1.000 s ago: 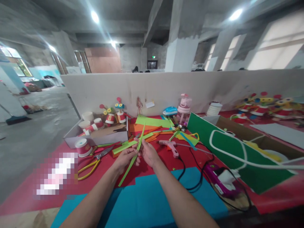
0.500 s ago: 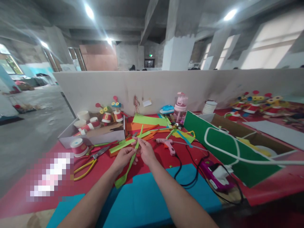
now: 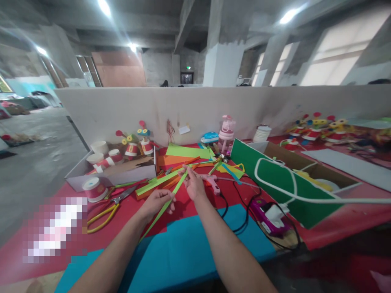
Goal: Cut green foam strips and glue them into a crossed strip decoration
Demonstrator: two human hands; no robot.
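Observation:
A long, narrow strip of lime-green paper (image 3: pixel 162 209) runs slantwise between my two hands. Its lower end hangs over the blue sheet (image 3: pixel 186 252). My left hand (image 3: pixel 160 200) pinches the strip around its middle. Farther up, my right hand (image 3: pixel 193 183) grips the upper end between thumb and fingers. Beyond the hands lie more green and orange paper strips (image 3: pixel 159 181) on the red tabletop. A pink glue gun (image 3: pixel 213 184) rests just right of my right hand. Scissors with yellow handles (image 3: pixel 105 219) lie open to the left.
A box of paper cups (image 3: pixel 113 178) and cup figures stands at the left. On the right are a green-sided box (image 3: pixel 281 183), a white cable and a purple power strip (image 3: pixel 269 217). A pink bottle (image 3: pixel 227 132) stands near the grey partition (image 3: pixel 122 108).
My hands have moved apart along the green strip, the right one up and away from the left. The strip now looks straighter. The whole view has shifted slightly.

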